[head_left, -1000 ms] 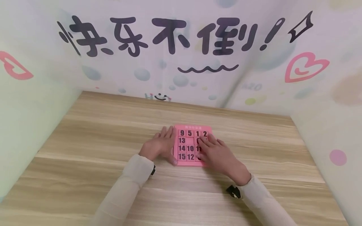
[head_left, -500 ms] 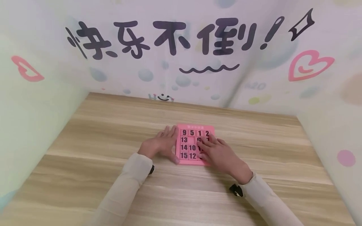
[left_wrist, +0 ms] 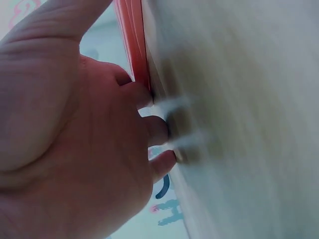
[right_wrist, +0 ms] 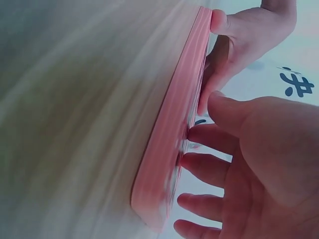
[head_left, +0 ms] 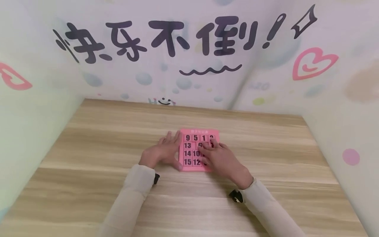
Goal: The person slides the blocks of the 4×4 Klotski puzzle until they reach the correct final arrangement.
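Note:
A pink sliding number puzzle (head_left: 188, 153) lies flat on the wooden table, its numbered tiles facing up. My left hand (head_left: 162, 153) rests against its left side, thumb at the near corner and fingers spread toward the far corner. Over the right half of the board is my right hand (head_left: 225, 162), fingertips touching tiles around the 6 tile (head_left: 199, 144). That tile sits partly in the gap beside 13. Several right-hand tiles are covered by the fingers. In the right wrist view the right hand (right_wrist: 279, 154) has its fingers extended across the puzzle's side edge (right_wrist: 167, 134).
The light wooden table (head_left: 103, 138) extends all around the puzzle. A printed cloth wall (head_left: 133, 75) with large black characters stands behind it, and pale side walls rise at left and right. Black straps (head_left: 237, 196) show at both sleeve cuffs.
The 6 tile has slid left, partly into the gap next to 13, with my right fingertips moving along. My left hand stays at the puzzle's left side. The head view has shifted slightly.

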{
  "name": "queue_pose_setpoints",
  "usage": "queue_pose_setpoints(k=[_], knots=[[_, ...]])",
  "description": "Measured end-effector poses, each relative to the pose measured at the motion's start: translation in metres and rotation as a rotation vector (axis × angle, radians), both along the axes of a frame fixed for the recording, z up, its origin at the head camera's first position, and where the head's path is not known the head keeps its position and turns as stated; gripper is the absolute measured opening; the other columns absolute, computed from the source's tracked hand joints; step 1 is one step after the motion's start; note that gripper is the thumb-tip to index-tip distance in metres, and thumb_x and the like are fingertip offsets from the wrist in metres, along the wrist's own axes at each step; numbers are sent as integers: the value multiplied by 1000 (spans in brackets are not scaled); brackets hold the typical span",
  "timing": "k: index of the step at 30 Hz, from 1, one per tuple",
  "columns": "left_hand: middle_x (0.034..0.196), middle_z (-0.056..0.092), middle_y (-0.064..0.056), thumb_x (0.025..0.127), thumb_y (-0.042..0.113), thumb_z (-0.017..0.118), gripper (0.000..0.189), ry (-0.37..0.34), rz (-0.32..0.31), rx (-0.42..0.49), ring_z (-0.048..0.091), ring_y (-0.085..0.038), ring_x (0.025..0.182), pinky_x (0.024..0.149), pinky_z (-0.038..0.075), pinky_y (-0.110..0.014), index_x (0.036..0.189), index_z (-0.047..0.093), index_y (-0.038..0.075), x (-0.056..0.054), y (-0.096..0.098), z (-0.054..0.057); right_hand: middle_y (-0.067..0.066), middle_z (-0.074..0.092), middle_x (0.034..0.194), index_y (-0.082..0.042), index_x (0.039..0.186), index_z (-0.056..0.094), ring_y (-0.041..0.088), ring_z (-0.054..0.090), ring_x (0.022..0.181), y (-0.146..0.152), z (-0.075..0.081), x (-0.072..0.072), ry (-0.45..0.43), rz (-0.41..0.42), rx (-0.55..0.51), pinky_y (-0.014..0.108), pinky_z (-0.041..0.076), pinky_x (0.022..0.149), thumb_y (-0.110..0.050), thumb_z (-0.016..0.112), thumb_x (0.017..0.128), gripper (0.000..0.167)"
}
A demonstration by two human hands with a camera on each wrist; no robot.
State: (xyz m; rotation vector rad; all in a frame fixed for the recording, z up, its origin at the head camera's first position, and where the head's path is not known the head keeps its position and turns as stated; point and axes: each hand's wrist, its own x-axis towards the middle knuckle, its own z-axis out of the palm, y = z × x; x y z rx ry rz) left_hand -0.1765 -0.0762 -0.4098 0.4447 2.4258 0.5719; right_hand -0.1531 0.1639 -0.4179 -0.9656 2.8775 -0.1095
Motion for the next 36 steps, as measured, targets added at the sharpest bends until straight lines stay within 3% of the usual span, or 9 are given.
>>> queue_pose_setpoints(k=[8,16,23,36], knots=[[165,-15,-7,73,42,85,131,12,7,-36,-21,-33,150,123,-6,-49,159,-8,9,-2,1,2,7,42,154,-20,145,53,40,29,147,-9,0,-4,-31,-2,-50,60,30,115,-41,49,103,47],[166,-15,-2,74,43,84,128,3,1,-13,-21,-29,150,124,-7,-47,159,-8,13,-3,-1,2,5,41,154,-21,146,52,39,28,147,-12,5,-5,-63,-11,6,60,29,116,-44,48,103,48],[166,-14,-2,74,44,84,128,-4,16,-13,-21,-29,151,124,-6,-47,159,-6,13,1,0,0,6,40,155,-21,146,51,41,27,147,-12,4,-2,-75,-1,-5,61,29,115,-45,46,103,50],[167,-10,-3,73,41,86,126,10,25,-25,-17,-31,152,125,-3,-48,160,-1,12,-1,4,2,5,38,157,-20,147,49,40,23,149,-10,5,-3,-135,-25,-41,61,26,117,-45,50,102,52]])
